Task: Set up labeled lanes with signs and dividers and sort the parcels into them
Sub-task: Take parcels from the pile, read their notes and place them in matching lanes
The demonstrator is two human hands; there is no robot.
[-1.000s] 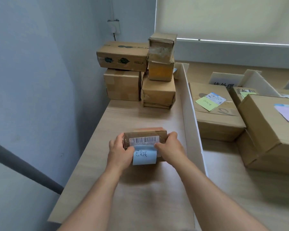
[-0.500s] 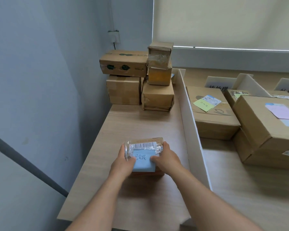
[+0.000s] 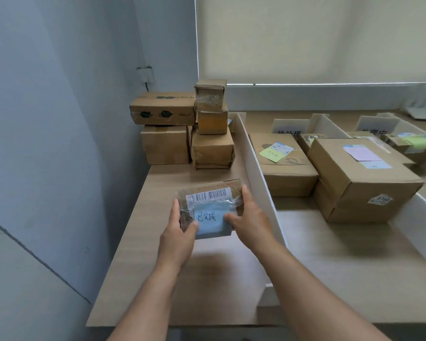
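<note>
The small parcel [image 3: 208,205] looks light — the person lifts it easily between two hands, and nothing in the wrists suggests strain. It is a stiff cardboard box, but its clear tape wrap is glossy and crinkled and could be slippery, so the short ends are the sensible place to hold it, with thumbs on top for steadiness. That is how it is held: the left hand [image 3: 180,232] curls round its left end with the thumb pressing the lower corner of the note, and the right hand [image 3: 250,219] wraps the right end, thumb laid over the note's edge.

The parcel is brown, with a white barcode label across the top and a pale blue sticky note [image 3: 212,220] below it bearing handwritten characters. The note overhangs the near edge and might peel if rubbed.

It sits just above the wooden table [image 3: 143,242] in the leftmost lane, at about 6 o'clock from the stack of boxes [image 3: 182,129] and at 9 o'clock from the white divider [image 3: 258,173] — near it but not touching.
</note>
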